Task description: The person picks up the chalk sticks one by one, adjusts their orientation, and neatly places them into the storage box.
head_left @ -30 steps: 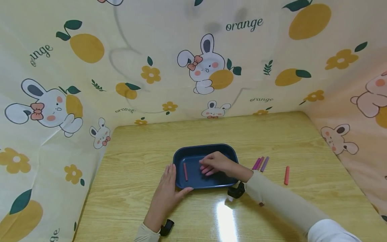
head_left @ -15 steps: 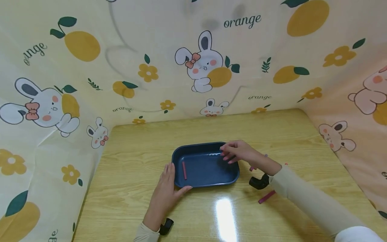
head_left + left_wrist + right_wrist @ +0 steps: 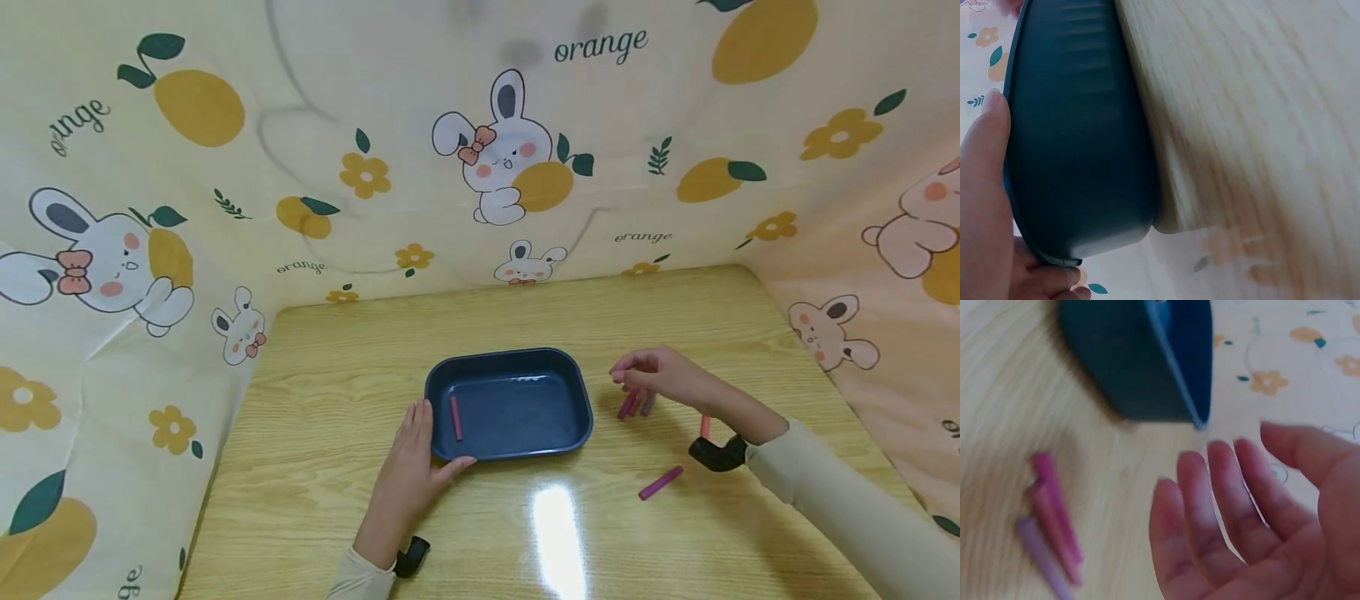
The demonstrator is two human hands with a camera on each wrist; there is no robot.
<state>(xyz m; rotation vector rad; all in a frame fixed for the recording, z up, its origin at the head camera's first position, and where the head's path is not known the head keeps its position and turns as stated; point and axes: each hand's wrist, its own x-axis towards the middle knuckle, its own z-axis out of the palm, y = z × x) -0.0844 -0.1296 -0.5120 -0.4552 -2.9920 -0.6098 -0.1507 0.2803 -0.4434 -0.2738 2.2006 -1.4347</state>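
A dark blue tray [image 3: 517, 425] sits mid-table with one dark red stick [image 3: 456, 418] lying near its left end. Against that end rests my left hand [image 3: 408, 467], fingers straight along the side and thumb along the front; the left wrist view shows the thumb [image 3: 991, 137] at the rim. To the right of the tray, my right hand [image 3: 667, 379] hovers over a small group of sticks. In the right wrist view its fingers are relaxed and spread with nothing in them, beside a magenta stick [image 3: 1057, 500], a reddish stick [image 3: 1054, 531] and a lilac stick [image 3: 1044, 559].
Nearer the front right lies a single magenta stick [image 3: 661, 483]. A salmon-coloured stick [image 3: 705, 427] shows partly below my right wrist. Each wrist wears a black camera. A printed cloth [image 3: 420, 167] with rabbits and oranges rises behind and beside the wooden table [image 3: 352, 358].
My right hand has moved right, out of the tray to above the stick group. The magenta stick at the front right has come into view. My left hand stays at the tray.
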